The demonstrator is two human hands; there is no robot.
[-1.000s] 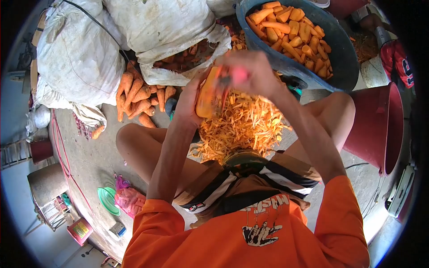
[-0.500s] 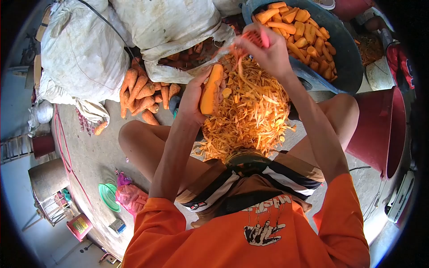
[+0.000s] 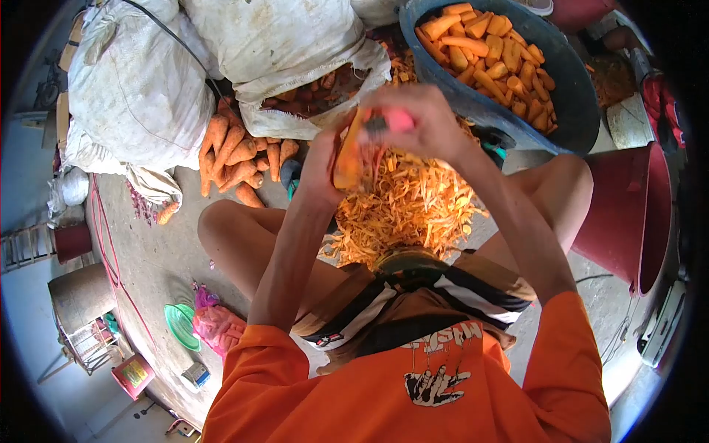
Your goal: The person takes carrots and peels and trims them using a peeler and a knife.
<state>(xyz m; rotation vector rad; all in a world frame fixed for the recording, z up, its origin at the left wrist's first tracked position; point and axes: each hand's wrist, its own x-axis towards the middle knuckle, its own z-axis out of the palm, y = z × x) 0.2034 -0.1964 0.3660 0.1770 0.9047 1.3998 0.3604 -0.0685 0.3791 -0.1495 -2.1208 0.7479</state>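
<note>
My left hand [image 3: 321, 162] is closed around a thick, partly peeled carrot [image 3: 346, 164], held upright with its wide end toward me. My right hand [image 3: 425, 122], blurred by motion, grips a peeler with a pink handle [image 3: 399, 119] against the carrot's upper right side. The peeler's blade is smeared and hard to make out. Below both hands lies a large heap of orange peelings [image 3: 421, 203] between my legs. Unpeeled carrots [image 3: 235, 155] are piled on the floor to the left of my left hand.
A blue tub [image 3: 572, 92] at the upper right holds many peeled carrots [image 3: 509, 63]. White sacks [image 3: 140, 88] stand at the upper left, and an opened sack [image 3: 288, 52] lies ahead. A dark red bucket [image 3: 620, 221] is at my right; a green basin [image 3: 181, 325] sits lower left.
My right hand has moved left and down with the peeler, from above the heap onto the carrot. The left hand and carrot stay nearly in place, the carrot slightly turned.
</note>
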